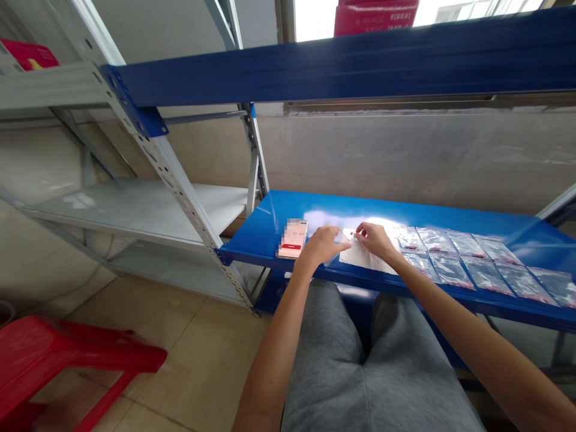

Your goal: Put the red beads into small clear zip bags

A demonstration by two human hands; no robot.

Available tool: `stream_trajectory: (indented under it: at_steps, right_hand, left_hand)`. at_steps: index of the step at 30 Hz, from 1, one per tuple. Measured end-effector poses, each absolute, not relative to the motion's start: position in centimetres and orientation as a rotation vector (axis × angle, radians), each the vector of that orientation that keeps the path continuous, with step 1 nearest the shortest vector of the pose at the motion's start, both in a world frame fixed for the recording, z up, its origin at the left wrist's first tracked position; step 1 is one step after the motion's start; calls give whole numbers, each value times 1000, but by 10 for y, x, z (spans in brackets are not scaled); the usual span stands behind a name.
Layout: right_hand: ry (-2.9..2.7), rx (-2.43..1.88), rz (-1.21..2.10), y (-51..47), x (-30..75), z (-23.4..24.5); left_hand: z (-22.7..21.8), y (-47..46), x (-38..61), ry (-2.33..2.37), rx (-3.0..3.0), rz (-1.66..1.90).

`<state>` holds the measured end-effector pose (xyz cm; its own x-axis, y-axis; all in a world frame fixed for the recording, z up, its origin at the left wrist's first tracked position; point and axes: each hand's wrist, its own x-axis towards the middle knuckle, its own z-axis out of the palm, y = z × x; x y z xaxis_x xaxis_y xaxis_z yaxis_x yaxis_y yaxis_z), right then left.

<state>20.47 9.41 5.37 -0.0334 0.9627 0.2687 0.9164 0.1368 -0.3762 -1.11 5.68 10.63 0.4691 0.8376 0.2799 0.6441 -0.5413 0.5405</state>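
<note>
Phone (292,239) pixelated, left hand (320,246), right hand (373,238) nearly together over white sheet (366,259), grip unclear

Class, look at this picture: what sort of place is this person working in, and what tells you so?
Probably a small storeroom or packing area. Grey steel shelving stands on a tiled floor, and small clear plastic bags lie in neat rows on a blue shelf.

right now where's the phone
In the head view, the phone lies on the blue shelf near its left end, just left of the person's left hand.
</note>
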Motion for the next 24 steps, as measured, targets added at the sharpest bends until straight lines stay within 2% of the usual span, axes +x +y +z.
stream_trajectory:
  at_steps: [10, 15, 18, 21, 24]
  right_hand:
    - [-1954, -1770, 194, 91, 201, 63]
    - [-1977, -1391, 736, 74, 191, 91]
    - [-2050, -1290, 893, 68, 186, 103]
    - [-2060, -1338, 816, 72, 189, 104]
    - [-1993, -1590, 470, 83, 197, 93]
  left_hand:
    - [105, 57, -12, 1235, 2350, 731]
    - [105, 56, -10, 1240, 2334, 686]
    - [106, 55, -10, 1226, 2337, 654]
    - [106, 55, -11, 1238, 2337, 664]
    - [104, 56, -11, 1247, 2340, 689]
